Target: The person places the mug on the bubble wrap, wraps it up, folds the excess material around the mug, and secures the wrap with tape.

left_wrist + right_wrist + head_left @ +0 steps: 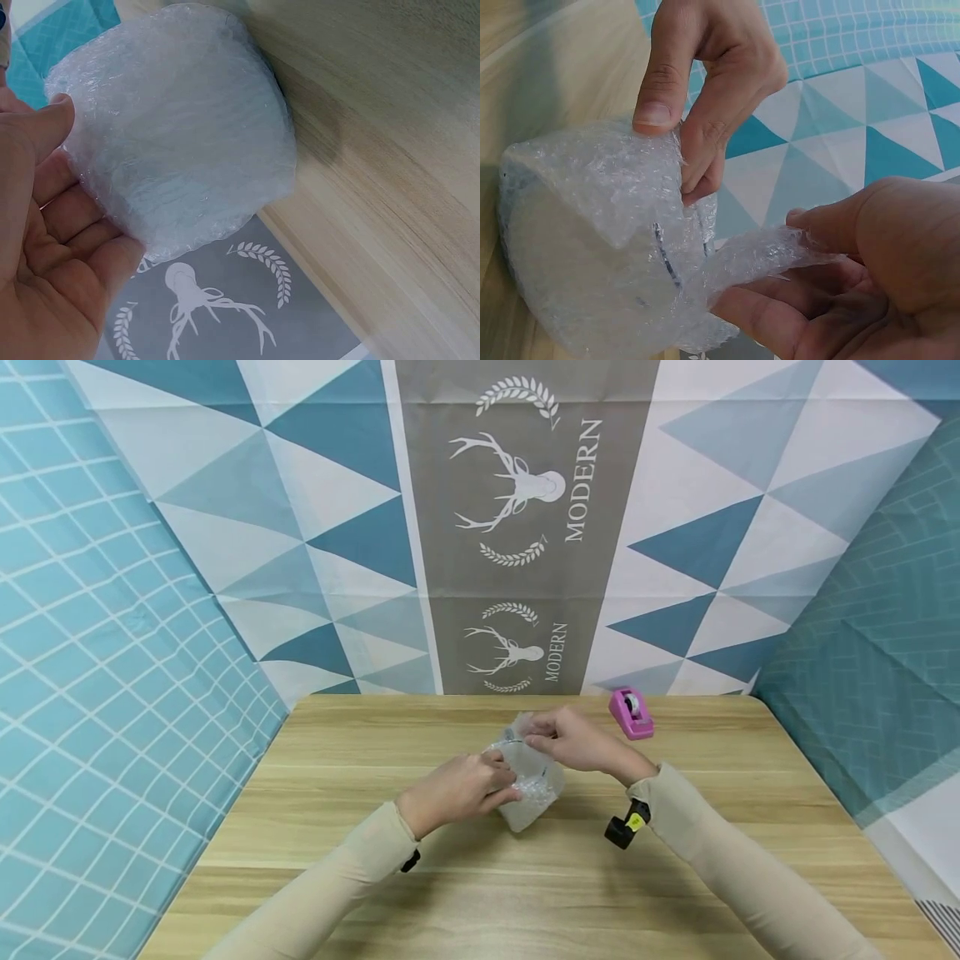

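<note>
I have the bubble-wrapped bundle [527, 781] lifted just off the wooden surface [525, 893], a little in front of the pink tape dispenser [632, 713] that sits at the far edge. My left hand [457, 792] cups the bundle from the near side, thumb and fingers curled round its rounded wall, so it carries the weight. My right hand [573, 741] is on the side nearer the dispenser, pinching a loose flap of bubble wrap [769, 255] between thumb and fingers.

To do this step well, I judge the flap should stay taut — pulled flat along the bundle, not outward, so the wrap lies snug and no slack pocket forms. My left thumb should press where the layers overlap, pinning what is already wound while the right hand works the free end. The wrap is slippery and springy; a light pinch will let it creep back, so I want a firm grip close to the flap's root, not at its tip.

What is inside I cannot make out for sure — dark lines show faintly through the plastic in the right wrist view, and the shape looks like a round cup or bowl. If it is fragile, the squeeze from my left hand should stay gentle.
</note>
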The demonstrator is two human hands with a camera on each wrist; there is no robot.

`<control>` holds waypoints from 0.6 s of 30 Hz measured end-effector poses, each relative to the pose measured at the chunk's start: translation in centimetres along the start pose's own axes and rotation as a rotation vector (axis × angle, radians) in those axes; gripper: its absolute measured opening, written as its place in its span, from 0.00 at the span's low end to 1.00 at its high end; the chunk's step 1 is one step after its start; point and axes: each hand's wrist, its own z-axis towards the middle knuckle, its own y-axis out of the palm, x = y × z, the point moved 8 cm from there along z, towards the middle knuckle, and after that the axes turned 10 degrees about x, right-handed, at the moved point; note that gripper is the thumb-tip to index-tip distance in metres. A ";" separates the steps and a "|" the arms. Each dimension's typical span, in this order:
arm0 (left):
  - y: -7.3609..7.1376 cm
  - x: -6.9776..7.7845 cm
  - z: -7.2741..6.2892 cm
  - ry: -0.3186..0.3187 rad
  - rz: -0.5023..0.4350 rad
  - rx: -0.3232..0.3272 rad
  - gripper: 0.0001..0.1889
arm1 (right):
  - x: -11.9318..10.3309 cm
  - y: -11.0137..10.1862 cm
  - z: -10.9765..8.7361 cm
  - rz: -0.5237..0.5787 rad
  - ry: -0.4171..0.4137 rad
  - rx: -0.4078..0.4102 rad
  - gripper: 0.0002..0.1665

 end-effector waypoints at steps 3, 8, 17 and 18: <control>0.0 0.0 -0.1 -0.008 -0.003 -0.002 0.17 | 0.0 0.3 0.0 0.010 -0.016 -0.017 0.12; 0.0 0.0 -0.2 -0.008 -0.012 0.001 0.16 | 0.3 0.8 -0.3 0.004 -0.017 -0.057 0.13; -0.2 0.0 0.0 -0.002 -0.052 0.014 0.17 | 0.2 1.8 -0.4 -0.042 -0.028 -0.095 0.19; -0.2 0.0 0.0 -0.002 -0.052 0.015 0.17 | 0.2 1.9 -0.4 -0.037 -0.024 -0.099 0.20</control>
